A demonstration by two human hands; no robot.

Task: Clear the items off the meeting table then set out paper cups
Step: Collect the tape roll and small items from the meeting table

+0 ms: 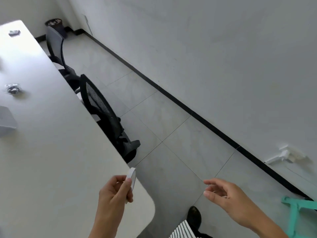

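A pale wall [223, 48] and a grey tiled floor [171, 134] fill the right side of the view, parted by a black skirting strip [188, 111]; the long white meeting table [51, 152] takes up the left, its right edge running from the far end down to a rounded near corner; a black mesh office chair [101, 107] is tucked against that right edge about midway along, and a grey chair [54, 42] stands farther up the same edge; a dark waste bin [55, 25] sits on the floor in the room's far corner, beyond the table's far end; a teal plastic object [298, 208] lies on the floor at the lower right, cut off by the frame; a grey box [6, 121] rests at the table's left side, partly out of view; the left hand [114, 191] hangs over the table's rounded near corner, thumb and fingers pinched on a thin white tape roll [131, 177], which is held upright and edge-on, lifted off the table top just inside the right edge; the right hand [223, 194] is out over the floor, well apart from the table, fingers loosely spread and slightly bent, holding nothing; a black shoe [194, 215] shows on the tiles between the hands; a small crumpled dark bundle [13, 89] lies on the table beyond the box, and a second one [14, 32] lies near the far end.
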